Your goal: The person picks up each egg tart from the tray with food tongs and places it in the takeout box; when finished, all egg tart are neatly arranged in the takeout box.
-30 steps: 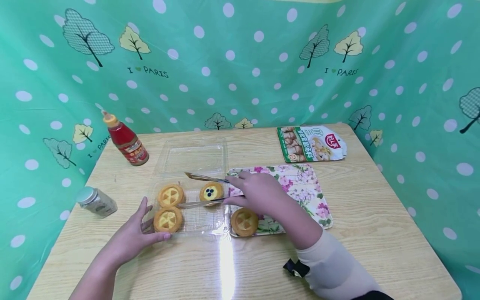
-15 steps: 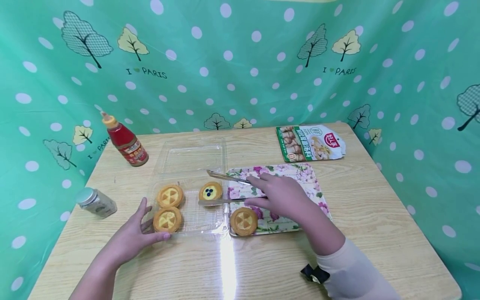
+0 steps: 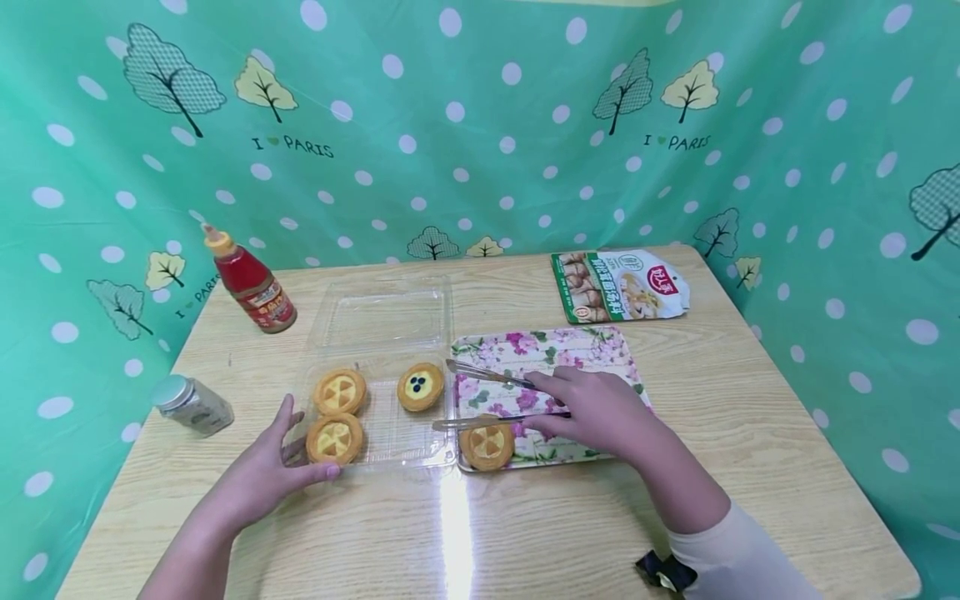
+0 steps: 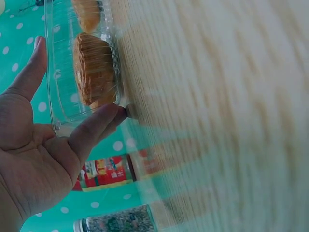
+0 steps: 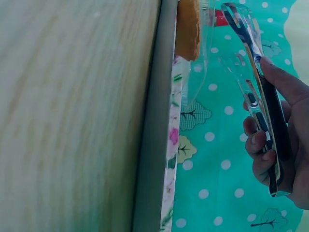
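In the head view my right hand (image 3: 596, 412) holds metal tongs (image 5: 270, 113) with dark grips, arms spread apart and nothing between them. They reach left over the floral tray (image 3: 592, 358), overlapping an egg tart with a cross-shaped top (image 3: 487, 447) on it. My left hand (image 3: 266, 467) grips the near left corner of a clear plastic container (image 3: 405, 454), thumb along the front and fingers at the side. Inside are two cross-topped tarts, one behind (image 3: 341, 392) and one in front (image 3: 334, 440), plus a blueberry-topped tart (image 3: 420, 387) at the right.
The container's lid (image 3: 386, 317) lies folded back behind it. A red sauce bottle (image 3: 255, 283) stands back left, with a spice jar (image 3: 193, 404) nearer. A seasoning packet (image 3: 621, 287) lies at the back right of the wooden table (image 3: 765, 433). A polka-dot curtain (image 3: 480, 167) surrounds it.
The right hand has drawn the tongs rightward, away from the blueberry-topped tart and over the tray. That tart stays in the container. The left hand keeps its place.
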{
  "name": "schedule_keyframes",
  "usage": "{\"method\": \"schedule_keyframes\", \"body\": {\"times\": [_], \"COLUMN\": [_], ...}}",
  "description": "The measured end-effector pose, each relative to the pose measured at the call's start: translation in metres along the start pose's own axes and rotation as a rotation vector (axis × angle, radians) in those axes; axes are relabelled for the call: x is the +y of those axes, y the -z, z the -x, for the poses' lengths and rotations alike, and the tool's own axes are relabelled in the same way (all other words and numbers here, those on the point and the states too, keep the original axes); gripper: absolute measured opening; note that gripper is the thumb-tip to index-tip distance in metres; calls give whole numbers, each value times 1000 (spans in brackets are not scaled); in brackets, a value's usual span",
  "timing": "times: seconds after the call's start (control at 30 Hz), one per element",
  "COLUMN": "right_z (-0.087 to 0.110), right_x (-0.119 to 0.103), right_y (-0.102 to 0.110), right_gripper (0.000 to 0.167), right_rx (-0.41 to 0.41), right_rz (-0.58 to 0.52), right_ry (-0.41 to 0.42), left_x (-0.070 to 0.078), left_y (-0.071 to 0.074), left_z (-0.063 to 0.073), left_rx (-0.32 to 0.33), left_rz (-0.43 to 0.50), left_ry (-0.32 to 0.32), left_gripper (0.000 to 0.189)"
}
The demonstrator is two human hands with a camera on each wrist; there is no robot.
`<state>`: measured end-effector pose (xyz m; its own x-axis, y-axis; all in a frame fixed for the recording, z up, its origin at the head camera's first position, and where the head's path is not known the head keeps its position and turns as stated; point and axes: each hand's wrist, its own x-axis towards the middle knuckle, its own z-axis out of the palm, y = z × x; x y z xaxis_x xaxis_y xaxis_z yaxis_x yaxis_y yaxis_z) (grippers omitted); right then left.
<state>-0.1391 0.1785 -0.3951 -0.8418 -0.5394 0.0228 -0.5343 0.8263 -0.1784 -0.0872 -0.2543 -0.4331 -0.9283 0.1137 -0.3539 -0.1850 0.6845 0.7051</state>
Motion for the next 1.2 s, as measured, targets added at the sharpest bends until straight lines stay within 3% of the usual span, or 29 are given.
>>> {"method": "schedule_keyframes", "body": {"times": [0.27, 0.53, 0.9, 1.2], "right_z": [14, 27, 34, 35], "right_x": [9, 19, 23, 26], "right_y": [-4, -6, -15, -21], "right_gripper": [68, 68, 73, 66], "right_rx": [-30, -45, -83, -86], "right_rz": [-54, -40, -40, -47], "right_ry": [-7, -35, -3, 20], "left_x": [-1, 0, 0, 0], "left_y": [-1, -1, -1, 0], "left_z": [0, 0, 1, 0], "left_rx": [-3, -1, -3, 3], "left_rz": [18, 18, 19, 17], "left_ry": [-1, -5, 3, -7], "left_gripper": [131, 131, 131, 131]}}
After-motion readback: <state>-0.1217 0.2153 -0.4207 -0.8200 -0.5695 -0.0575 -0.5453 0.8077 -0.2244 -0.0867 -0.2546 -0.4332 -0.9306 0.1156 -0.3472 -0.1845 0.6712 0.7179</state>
